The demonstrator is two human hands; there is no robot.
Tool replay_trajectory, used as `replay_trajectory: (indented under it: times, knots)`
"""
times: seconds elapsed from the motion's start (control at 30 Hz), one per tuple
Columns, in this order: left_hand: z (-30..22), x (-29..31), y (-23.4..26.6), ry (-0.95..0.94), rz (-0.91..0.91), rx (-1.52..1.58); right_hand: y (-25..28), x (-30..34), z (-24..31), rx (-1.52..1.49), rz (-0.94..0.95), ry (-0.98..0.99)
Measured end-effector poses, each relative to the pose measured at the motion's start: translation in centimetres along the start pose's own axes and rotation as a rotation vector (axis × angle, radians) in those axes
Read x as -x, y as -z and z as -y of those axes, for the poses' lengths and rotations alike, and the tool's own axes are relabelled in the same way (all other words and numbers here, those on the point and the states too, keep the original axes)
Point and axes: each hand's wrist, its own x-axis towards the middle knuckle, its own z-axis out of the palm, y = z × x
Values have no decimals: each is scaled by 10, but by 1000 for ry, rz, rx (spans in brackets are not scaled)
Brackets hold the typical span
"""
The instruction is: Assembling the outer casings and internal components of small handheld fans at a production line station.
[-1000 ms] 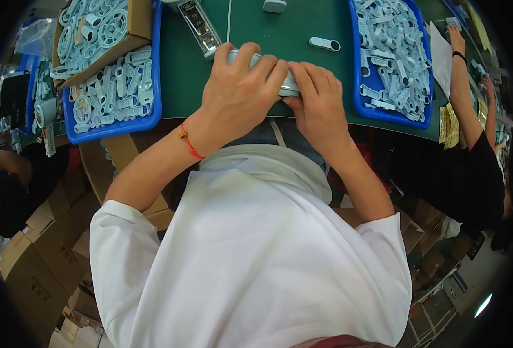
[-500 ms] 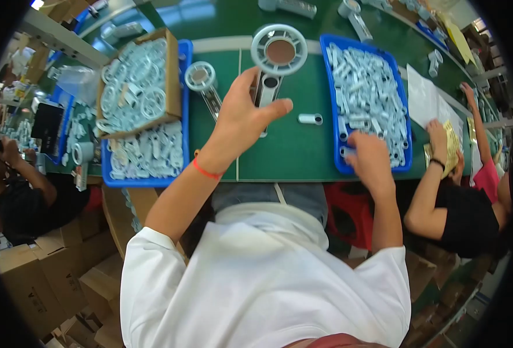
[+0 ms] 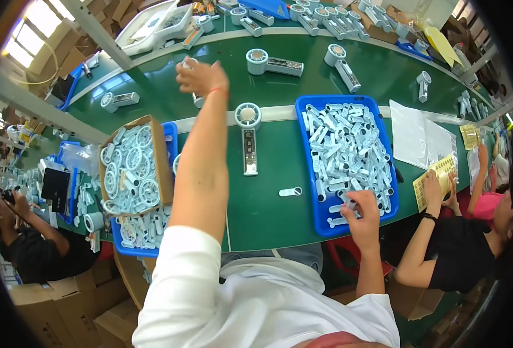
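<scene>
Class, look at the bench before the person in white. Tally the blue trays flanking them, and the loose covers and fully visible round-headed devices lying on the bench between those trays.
Blue trays: 2
Loose covers: 1
Fully visible round-headed devices: 1
Total: 4

"What's hidden at upper left?"
"The left hand (image 3: 204,76) covers most of a fan (image 3: 198,101)."
"And at middle left?"
"The cardboard box (image 3: 164,165) hides much of the blue tray (image 3: 136,252)."
</scene>
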Motion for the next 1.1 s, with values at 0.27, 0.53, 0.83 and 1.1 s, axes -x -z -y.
replay_trajectory:
  times: [0.27,0.53,0.83,1.1]
  knots:
    - [-158,110,-29,760,621,183,-21,-8,28,-168,72,52]
    - [-163,93,-20,252,400,1167,-13,27,15,-576,154,-217]
    - [78,134,220,-86,1196,1414,-55,-12,46,-986,417,-293]
    - [172,213,215,-13,1274,1322,-80,16,66,-636,359,-361]
